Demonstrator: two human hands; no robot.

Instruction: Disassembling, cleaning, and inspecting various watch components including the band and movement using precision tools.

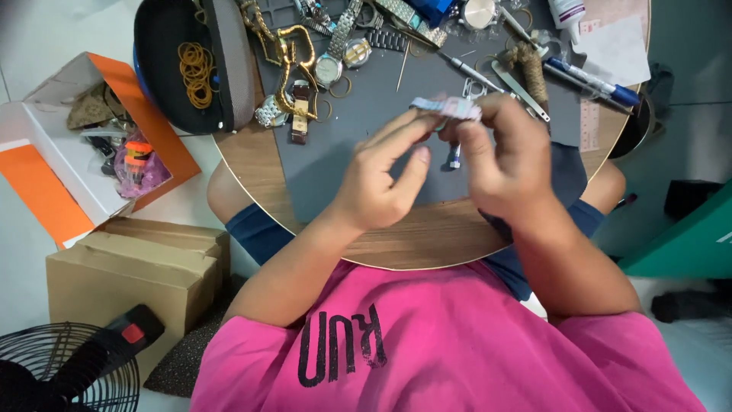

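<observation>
My left hand [381,179] and my right hand [503,156] meet over a grey mat [366,99] on a round wooden table [412,244]. Together they pinch a silver metal watch bracelet [450,107] held just above the mat, fingertips of both hands on it. A small blue-tipped tool [454,158] shows between the hands; which hand holds it I cannot tell. Several watches [329,67] and gold bracelets [293,53] lie at the mat's far left.
A black tray [164,46] with rubber bands [197,72] sits at the table's left. Pens [602,85], tweezers [518,90] and a white bottle [566,14] lie far right. An orange-and-white open box [69,160], cardboard boxes [130,267] and a fan [53,374] stand on the floor left.
</observation>
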